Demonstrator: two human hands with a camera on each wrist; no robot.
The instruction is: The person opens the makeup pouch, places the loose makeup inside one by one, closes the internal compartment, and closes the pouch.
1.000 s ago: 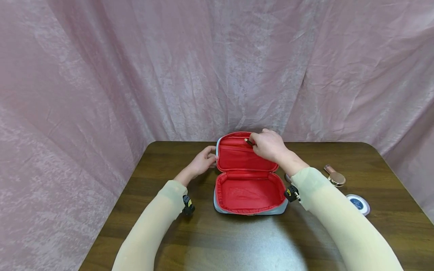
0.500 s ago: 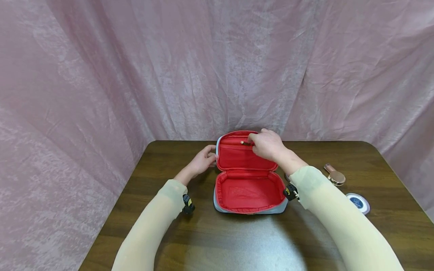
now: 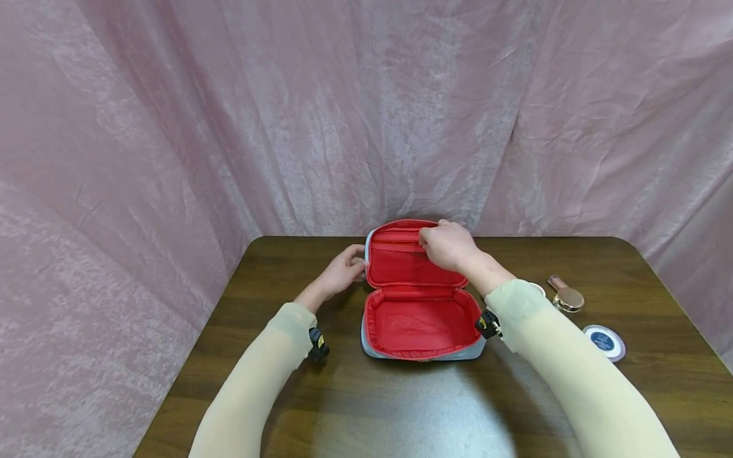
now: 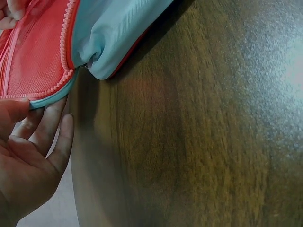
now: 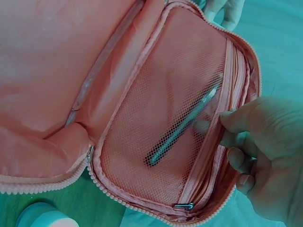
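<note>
A blue cosmetic bag (image 3: pixel 369 348) with a red lining lies unzipped, its lid raised at the back. My left hand (image 3: pixel 339 275) pinches the lid's left edge, thumb on top and fingers beneath. At the lid's upper right is my right hand (image 3: pixel 449 247). In the right wrist view its thumb presses the zipper edge of the mesh pocket (image 5: pixel 137 127), and one fingertip shows through the mesh inside. A slim pencil-like stick (image 5: pixel 180 124) lies slanted behind that mesh, close to this fingertip. The bag's lower compartment (image 3: pixel 420 327) has nothing in it.
Right of the bag lie a rose-gold item (image 3: pixel 569 299) with a round head and short handle, and a round white case (image 3: pixel 604 342) with a blue label. A white round thing (image 3: pixel 537 289) shows behind the right sleeve. A pink curtain (image 3: pixel 366 114) hangs behind the table (image 3: pixel 275 280).
The dark stick in my right fingers has gone down into the lid's mesh pocket and out of the head view. My left hand holds the lid's edge as before.
</note>
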